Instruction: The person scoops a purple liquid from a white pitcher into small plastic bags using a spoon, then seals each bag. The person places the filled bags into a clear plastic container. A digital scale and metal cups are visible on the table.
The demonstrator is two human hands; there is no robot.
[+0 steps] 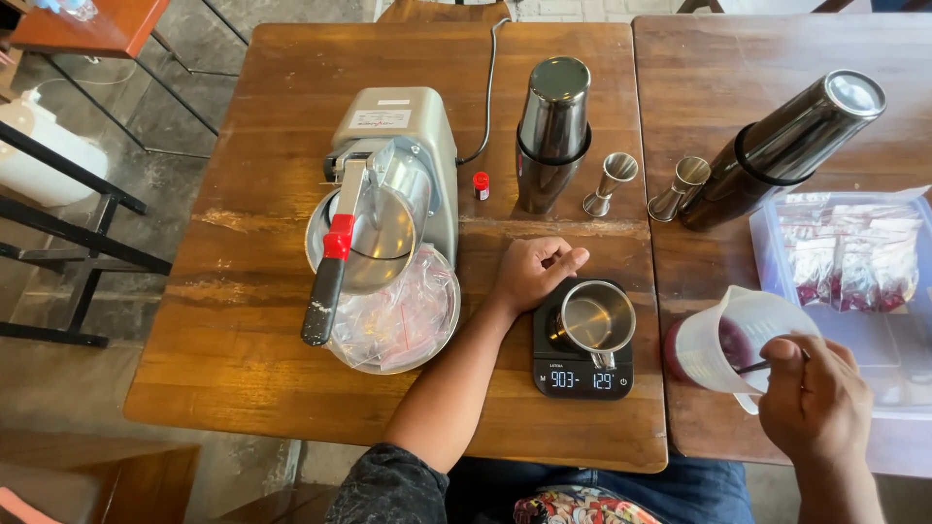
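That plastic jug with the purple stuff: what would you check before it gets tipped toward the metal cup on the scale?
1. Jug held firmly: cannot tell. The right hand grips a thin stirrer in the plastic jug; the jug itself stands tilted, its support hidden.
2. Metal cup centred on the scale: ok, upright and empty.
3. Scale on: ok, display lit.
4. Scale steadied: ok, the left hand rests at its upper left edge.
5. Path between jug and cup free: ok, only bare table there.
6. Purple liquid level: cannot tell, the jug wall is cloudy.
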